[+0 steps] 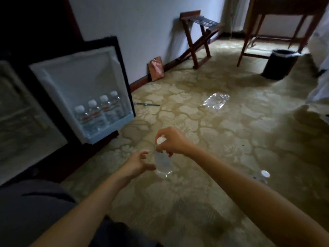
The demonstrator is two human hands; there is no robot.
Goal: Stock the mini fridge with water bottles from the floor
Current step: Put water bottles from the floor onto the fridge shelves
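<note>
My right hand (171, 142) grips a clear water bottle (163, 164) by its white-capped neck, holding it upright just above the carpet. My left hand (138, 163) is open, fingers spread, right beside the bottle's lower body on its left, apparently not touching it. The mini fridge (21, 111) stands at the left with its door (80, 82) swung open. Several bottles with white caps (98, 111) stand in the door's bottom shelf. Another bottle (262, 176) stands on the floor at the right, behind my right forearm.
Crumpled clear plastic wrap (215, 100) lies on the patterned carpet further out. A thin dark tool (146, 104) lies near the door's corner. A brown paper bag (156, 68) leans on the wall. A folding luggage rack (199, 36), a black bin (280, 64) and a wooden desk stand at the back.
</note>
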